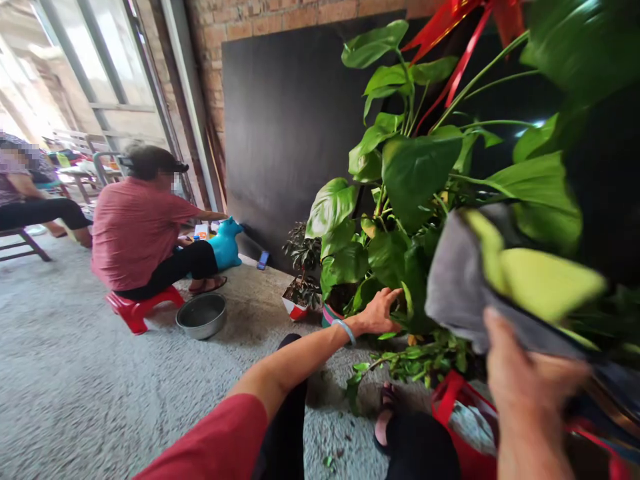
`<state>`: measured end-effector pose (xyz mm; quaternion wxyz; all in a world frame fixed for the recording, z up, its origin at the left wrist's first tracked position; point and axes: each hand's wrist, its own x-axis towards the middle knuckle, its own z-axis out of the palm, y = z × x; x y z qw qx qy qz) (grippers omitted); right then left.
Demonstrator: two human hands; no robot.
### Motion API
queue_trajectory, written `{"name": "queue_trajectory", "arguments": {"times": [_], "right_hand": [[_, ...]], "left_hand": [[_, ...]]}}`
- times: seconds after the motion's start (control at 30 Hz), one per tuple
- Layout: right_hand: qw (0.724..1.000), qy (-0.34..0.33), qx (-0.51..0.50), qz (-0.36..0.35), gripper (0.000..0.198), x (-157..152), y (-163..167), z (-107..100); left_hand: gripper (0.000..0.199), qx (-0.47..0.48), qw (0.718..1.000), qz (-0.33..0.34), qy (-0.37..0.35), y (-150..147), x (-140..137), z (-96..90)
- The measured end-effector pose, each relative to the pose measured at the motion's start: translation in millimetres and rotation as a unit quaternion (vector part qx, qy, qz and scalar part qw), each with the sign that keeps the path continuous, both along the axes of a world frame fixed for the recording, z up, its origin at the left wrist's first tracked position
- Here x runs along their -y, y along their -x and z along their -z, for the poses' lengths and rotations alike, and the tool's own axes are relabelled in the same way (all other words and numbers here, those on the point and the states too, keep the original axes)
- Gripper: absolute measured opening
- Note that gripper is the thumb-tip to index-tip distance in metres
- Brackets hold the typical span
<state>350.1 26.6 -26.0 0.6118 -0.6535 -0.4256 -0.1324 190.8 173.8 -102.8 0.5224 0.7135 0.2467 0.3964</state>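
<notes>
A large potted plant point(415, 173) with broad green leaves fills the right half of the head view. My left hand point(380, 311) reaches forward into its lower leaves, fingers curled around a stem or leaf near the pot point(331, 315). Close to the camera, my right hand point(530, 380) holds a grey cloth point(455, 287) pressed under a yellow-green leaf point(545, 283). A pale bracelet circles my left wrist. Red ribbon point(450, 27) hangs at the plant's top.
A small potted plant point(300, 280) stands beside the big one. A person in a red shirt point(135, 233) sits on a red stool point(137, 308) by a metal bowl point(201, 315) and a blue toy point(225, 243). Another person sits far left. A red bag point(450, 400) lies by my foot.
</notes>
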Motion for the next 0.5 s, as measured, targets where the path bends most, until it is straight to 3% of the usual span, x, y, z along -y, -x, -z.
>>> {"name": "queue_trajectory", "arguments": {"times": [0.1,0.2,0.37,0.5], "right_hand": [[0.995,0.085,-0.049,-0.026,0.045,-0.5,6.9,33.1],[0.987,0.117,-0.084,-0.065,0.04,5.9,15.6,65.6],[0.986,0.111,-0.085,-0.087,0.045,13.2,24.2,79.9],[0.982,0.128,-0.062,-0.123,0.045,22.2,37.1,91.2]], "left_hand": [[0.085,0.004,0.998,0.062,-0.006,0.4,3.0,2.0],[0.075,0.064,0.991,0.096,0.073,0.6,4.2,6.5],[0.035,0.154,0.949,0.02,0.273,-9.9,4.9,4.9],[0.037,0.176,0.902,-0.011,0.395,-21.4,5.3,1.8]]}}
